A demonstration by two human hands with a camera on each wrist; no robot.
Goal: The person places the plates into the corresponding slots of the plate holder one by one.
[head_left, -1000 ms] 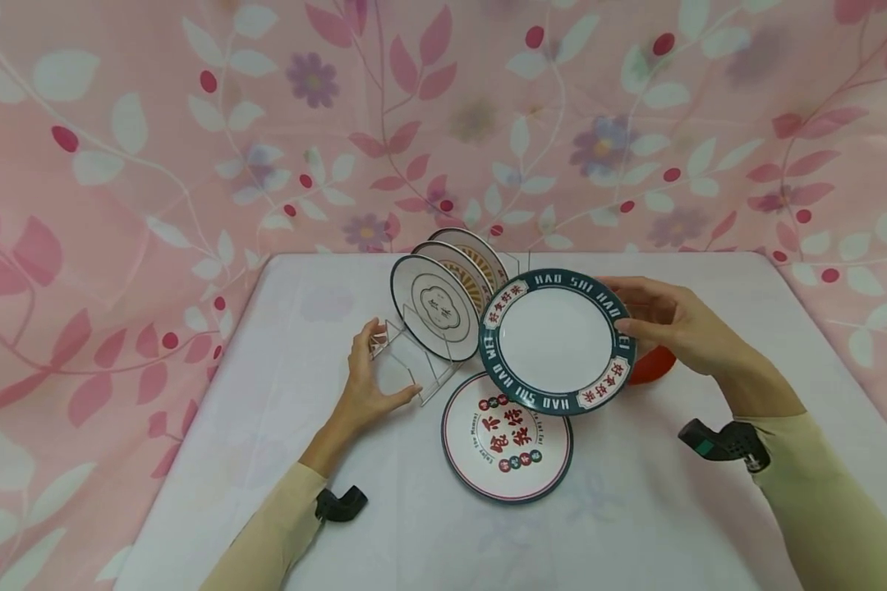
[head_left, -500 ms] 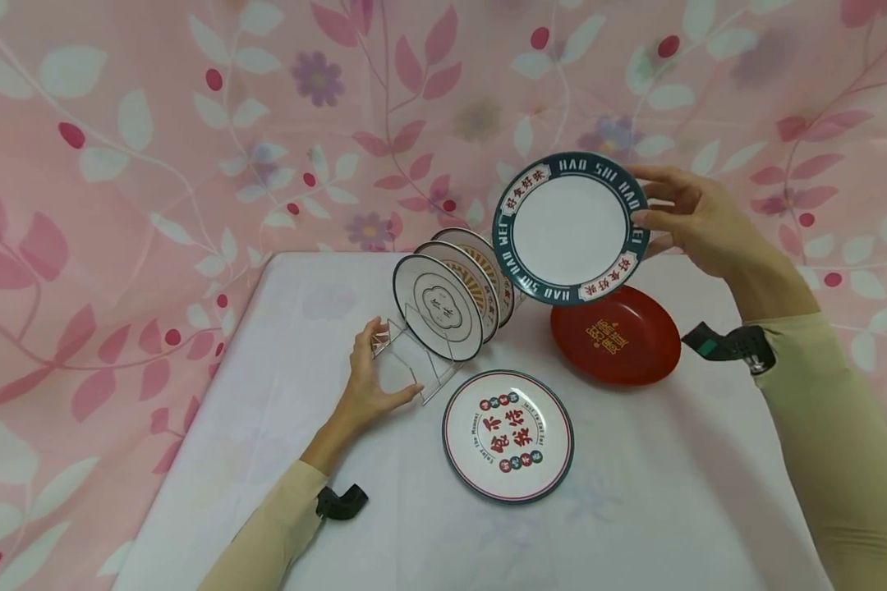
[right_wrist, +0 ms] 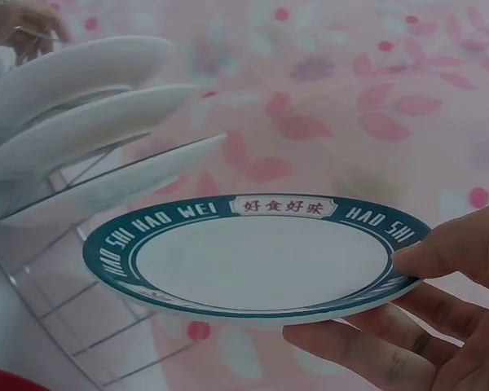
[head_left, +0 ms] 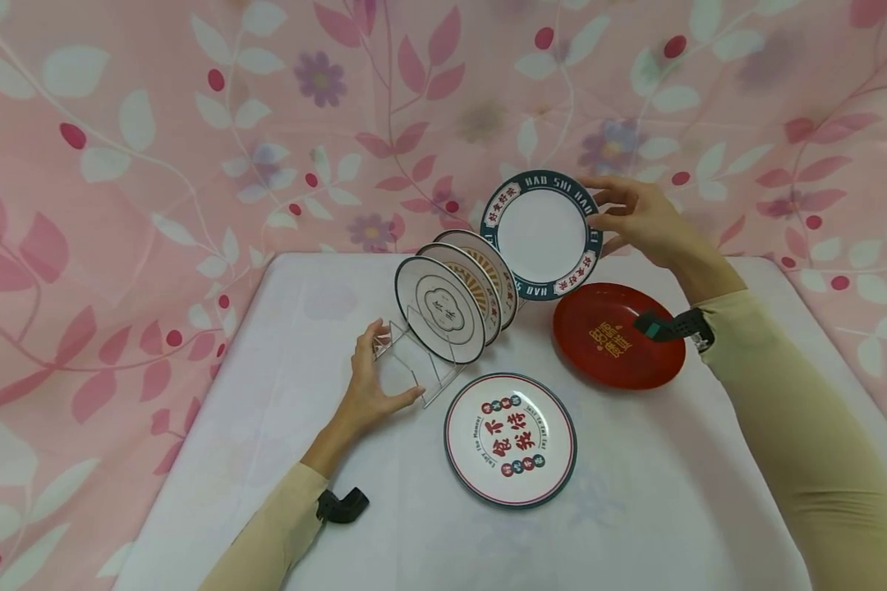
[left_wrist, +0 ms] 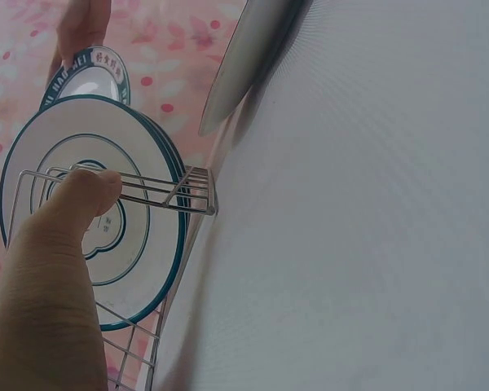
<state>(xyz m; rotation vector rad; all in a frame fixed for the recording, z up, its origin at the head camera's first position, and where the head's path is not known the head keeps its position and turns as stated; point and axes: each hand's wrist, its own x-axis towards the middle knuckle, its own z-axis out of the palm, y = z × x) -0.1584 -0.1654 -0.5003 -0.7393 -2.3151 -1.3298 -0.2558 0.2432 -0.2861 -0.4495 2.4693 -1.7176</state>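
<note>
My right hand [head_left: 639, 220] pinches the right edge of a white plate [head_left: 541, 235] with a dark green lettered rim, thumb on its face and fingers behind. The plate is raised and tilted, just behind the wire plate rack [left_wrist: 200, 192]. Three white plates with dark rims stand slanted in the rack, the front plate [head_left: 438, 305] partly covering the others. At the rack's near end, my left hand [head_left: 369, 392] holds the wire frame, its thumb [left_wrist: 90, 191] over a wire in the left wrist view. The right wrist view shows bare rack slots beside the held plate [right_wrist: 261, 261].
A red plate [head_left: 591, 349] with gold characters lies on the white-covered table [head_left: 658, 492] at the right. Nearer the front lies a white plate [head_left: 510, 439] with red characters. A pink floral cloth [head_left: 266, 148] hangs behind the table.
My right hand has lifted the green-rimmed plate up from over the front plate, then carried it left and slightly down behind the rack. The red plate came into view. My left hand stays put.
</note>
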